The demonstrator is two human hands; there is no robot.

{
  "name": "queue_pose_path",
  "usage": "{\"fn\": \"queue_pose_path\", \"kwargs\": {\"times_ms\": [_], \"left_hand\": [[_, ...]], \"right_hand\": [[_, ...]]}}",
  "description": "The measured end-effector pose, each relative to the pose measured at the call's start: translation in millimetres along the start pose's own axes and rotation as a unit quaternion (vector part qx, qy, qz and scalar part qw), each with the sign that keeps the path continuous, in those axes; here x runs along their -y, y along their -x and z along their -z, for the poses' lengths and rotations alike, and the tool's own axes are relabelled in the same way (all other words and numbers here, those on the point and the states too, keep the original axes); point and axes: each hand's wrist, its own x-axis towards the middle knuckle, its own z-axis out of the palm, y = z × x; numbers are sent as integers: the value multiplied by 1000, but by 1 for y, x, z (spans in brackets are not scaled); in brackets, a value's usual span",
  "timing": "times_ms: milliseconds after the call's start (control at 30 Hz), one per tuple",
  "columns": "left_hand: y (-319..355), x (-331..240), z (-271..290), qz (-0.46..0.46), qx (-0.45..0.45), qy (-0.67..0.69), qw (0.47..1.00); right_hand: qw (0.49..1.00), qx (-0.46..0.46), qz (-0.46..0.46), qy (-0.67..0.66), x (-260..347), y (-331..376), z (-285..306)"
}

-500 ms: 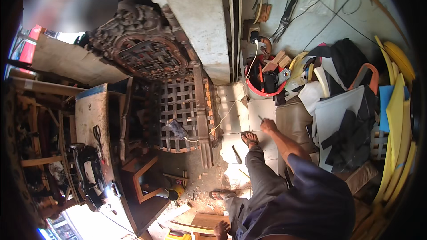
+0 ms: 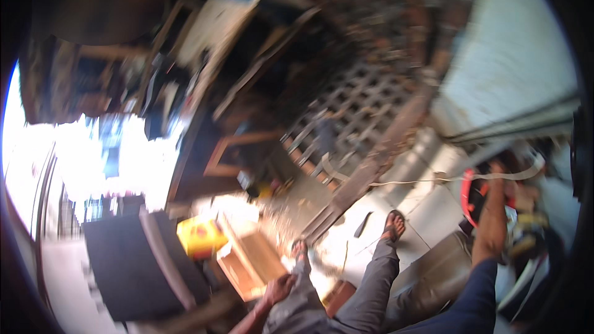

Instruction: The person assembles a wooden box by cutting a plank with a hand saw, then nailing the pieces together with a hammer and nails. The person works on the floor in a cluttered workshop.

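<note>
Head view, motion-blurred throughout. Right hand (image 2: pixel 500 176) reaching up and out into a heap of tools, fingers lost in blur, so grip impossible to tell; a red hoop-like ring (image 2: pixel 468 195) just left of those fingers, a pale cord (image 2: pixel 433 179) trailing further left across the floor. Left hand (image 2: pixel 279 287) hanging low by the thigh, fingers loosely curled, holding nothing visible. Just left of those fingers, an open wooden box (image 2: pixel 247 263); beyond it a yellow container (image 2: pixel 199 236) and a dark panel (image 2: pixel 133 266). Ahead of both hands, sandalled feet on pale floor tiles (image 2: pixel 433 210), then a wooden lattice frame (image 2: pixel 352 117) leaning farther off.
</note>
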Motion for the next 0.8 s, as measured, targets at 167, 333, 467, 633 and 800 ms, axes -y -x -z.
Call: {"fn": "queue_pose_path", "kwargs": {"times_ms": [167, 333, 467, 633, 800], "left_hand": [[40, -10, -25, 12, 16, 85, 996], [51, 5, -46, 22, 97, 140, 985], [54, 39, -56, 36, 58, 202, 977], [35, 81, -57, 14, 48, 322, 945], [24, 135, -19, -30, 118, 550, 826]], "right_hand": [[995, -2, -26, 95, -22, 3, 1], [992, -84, -32, 85, -70, 133, 89], [995, -85, -45, -26, -83, 291, 145], [986, -24, 152, 62, -22, 505, 148], [908, 252, 266, 205, 162, 697, 114]]}}
